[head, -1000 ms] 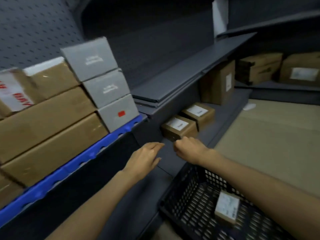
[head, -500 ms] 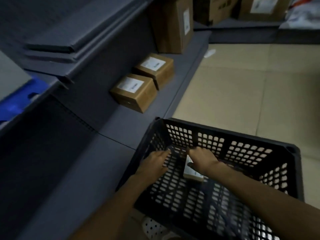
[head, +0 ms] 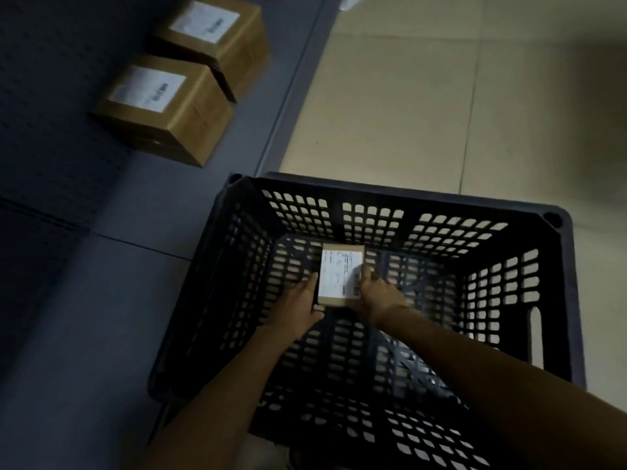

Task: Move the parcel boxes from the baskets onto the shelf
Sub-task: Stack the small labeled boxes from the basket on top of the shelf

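1. The black slotted plastic basket stands on the tiled floor, its left wall right up against the edge of the low grey shelf. The shelf therefore lies to the left of both hands, over that left wall.

2. Two labelled cardboard parcel boxes already sit on the shelf, up and to the left of the basket, close together in a row. The bare shelf nearer the person looks like the obvious place for the next one.

3. The small parcel box lies flat on the basket floor, white label up, toward the far wall. Its long axis runs away from the person, roughly in line with the forearms, so its two long sides face left and right.

4. The left hand lies against the box's left long side, fingers fairly straight along it.

5. The right hand holds the right long side, fingers curled at the edge with a fingertip over the label. Whether the box is lifted off the floor I cannot tell. Both hands are equally near; the left is on the shelf side.
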